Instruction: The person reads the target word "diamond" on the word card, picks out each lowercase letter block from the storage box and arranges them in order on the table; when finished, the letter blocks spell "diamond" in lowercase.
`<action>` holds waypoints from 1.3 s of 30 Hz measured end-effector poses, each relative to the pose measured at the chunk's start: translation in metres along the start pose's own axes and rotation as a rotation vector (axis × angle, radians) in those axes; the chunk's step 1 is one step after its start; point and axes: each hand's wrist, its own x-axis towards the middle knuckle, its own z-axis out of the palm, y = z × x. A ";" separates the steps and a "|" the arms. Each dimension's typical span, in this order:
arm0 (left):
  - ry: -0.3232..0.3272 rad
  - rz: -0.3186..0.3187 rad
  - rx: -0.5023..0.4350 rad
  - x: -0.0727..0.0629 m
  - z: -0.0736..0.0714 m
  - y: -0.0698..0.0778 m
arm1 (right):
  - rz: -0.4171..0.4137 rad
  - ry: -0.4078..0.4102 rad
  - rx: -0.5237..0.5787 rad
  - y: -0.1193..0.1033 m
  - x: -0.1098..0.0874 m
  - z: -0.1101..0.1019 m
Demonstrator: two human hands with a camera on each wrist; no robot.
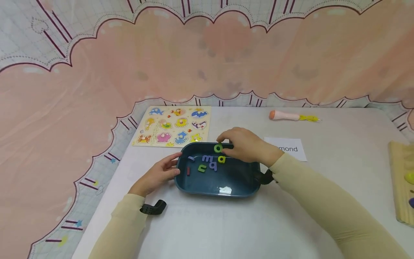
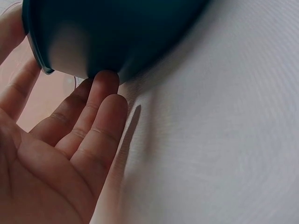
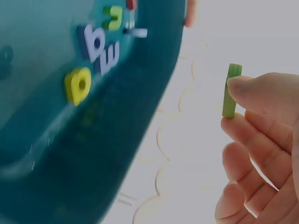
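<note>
A dark teal tray (image 1: pixel 239 180) stands on the white table. My left hand (image 1: pixel 160 174) holds its left rim, with several fingertips against the tray's wall (image 2: pixel 107 37) in the left wrist view. My right hand (image 1: pixel 245 145) pinches a green letter "o" (image 1: pixel 218 148) between thumb and fingers, above the tray's far edge; the right wrist view shows the green letter (image 3: pixel 232 91) edge-on. Inside the tray lie a yellow "a" (image 1: pixel 221 159), a purple "m" (image 1: pixel 207 158), a purple "q"-shaped letter (image 1: pixel 212 166), a green "n" (image 1: pixel 202 168), a red stick-like letter (image 1: pixel 188 171) and a small purple piece (image 1: pixel 191 158).
Behind the tray lies a sea-animal puzzle board (image 1: pixel 173 126). A white card (image 1: pixel 291 149), partly covered by the right arm, shows "mond". Farther back is a pink-handled tool with a yellow shaft (image 1: pixel 294 116). A wooden board (image 1: pixel 399 183) sits at the right edge.
</note>
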 end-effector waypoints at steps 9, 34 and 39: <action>-0.002 0.033 -0.009 -0.001 0.000 -0.003 | 0.025 0.116 -0.031 0.032 -0.040 -0.018; -0.014 0.037 -0.024 0.000 0.001 -0.004 | 0.230 0.077 0.014 0.108 -0.098 0.001; -0.016 0.048 -0.027 0.000 0.001 -0.005 | 0.240 0.069 0.028 0.116 -0.101 0.009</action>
